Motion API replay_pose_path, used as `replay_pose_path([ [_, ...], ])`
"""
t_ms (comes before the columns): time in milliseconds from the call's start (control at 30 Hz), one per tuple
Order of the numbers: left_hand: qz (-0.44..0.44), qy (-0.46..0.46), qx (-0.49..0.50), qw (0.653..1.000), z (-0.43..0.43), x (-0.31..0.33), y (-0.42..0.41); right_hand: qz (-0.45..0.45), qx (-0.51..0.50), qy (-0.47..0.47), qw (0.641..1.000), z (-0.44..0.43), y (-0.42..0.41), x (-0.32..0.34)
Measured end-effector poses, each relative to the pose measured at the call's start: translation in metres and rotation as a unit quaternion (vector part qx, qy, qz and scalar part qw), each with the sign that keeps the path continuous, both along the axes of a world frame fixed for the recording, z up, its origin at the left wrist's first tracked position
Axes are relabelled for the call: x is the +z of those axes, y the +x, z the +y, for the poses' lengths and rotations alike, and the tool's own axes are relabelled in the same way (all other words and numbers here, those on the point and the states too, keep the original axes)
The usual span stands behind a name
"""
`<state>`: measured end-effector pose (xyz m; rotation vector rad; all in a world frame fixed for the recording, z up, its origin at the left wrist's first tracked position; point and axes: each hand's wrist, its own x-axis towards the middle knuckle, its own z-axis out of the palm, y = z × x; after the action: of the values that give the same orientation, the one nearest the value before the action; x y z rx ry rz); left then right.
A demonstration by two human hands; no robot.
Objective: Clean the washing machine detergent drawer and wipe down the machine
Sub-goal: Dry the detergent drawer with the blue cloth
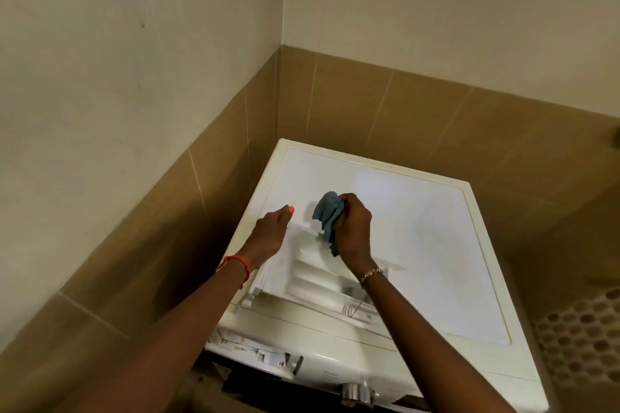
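The left hand (270, 233) grips the detergent drawer (312, 273) by its left edge; right hand (352, 228) clenches a cloth (327, 214) at its far rim.

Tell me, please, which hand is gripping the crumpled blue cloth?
The right hand, with the silver chain bracelet, grips the crumpled blue cloth; the left hand, with an orange string bracelet, holds no cloth.
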<state>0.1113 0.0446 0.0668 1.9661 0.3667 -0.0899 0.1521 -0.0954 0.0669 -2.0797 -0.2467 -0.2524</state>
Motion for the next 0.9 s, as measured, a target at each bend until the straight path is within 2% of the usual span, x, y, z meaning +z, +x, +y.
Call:
replay_pose_path([
  [100,0.004,0.007,0.009,1.0,-0.002,-0.001,0.001,0.016,0.018,-0.002,1.0,-0.012,0.018,0.01],
  [233,0.004,0.014,0.008,1.0,-0.003,0.002,-0.001,0.044,0.0,0.061,0.997,-0.006,0.039,0.034],
  [333,-0.001,0.013,0.004,1.0,-0.004,0.001,-0.001,0.017,0.003,0.038,0.999,-0.001,0.028,0.037],
  [433,-0.006,0.009,0.004,1.0,-0.003,-0.003,0.002,0.009,0.067,0.018,0.998,0.004,0.001,0.024],
  [500,-0.006,0.012,0.008,1.0,-0.001,-0.004,0.002,0.03,0.14,-0.049,0.988,0.018,-0.013,0.005],
  [600,0.001,-0.02,0.01,1.0,-0.002,-0.006,0.003,0.032,0.186,-0.262,0.946,0.037,-0.018,-0.031],
  [767,-0.007,-0.033,0.021,0.999,-0.002,-0.004,0.002,0.006,0.181,-0.333,0.925,0.021,-0.009,-0.039],
  [900,-0.008,-0.009,0.018,1.0,-0.003,-0.003,0.001,0.003,0.182,-0.386,0.904,-0.005,-0.005,-0.045],
])
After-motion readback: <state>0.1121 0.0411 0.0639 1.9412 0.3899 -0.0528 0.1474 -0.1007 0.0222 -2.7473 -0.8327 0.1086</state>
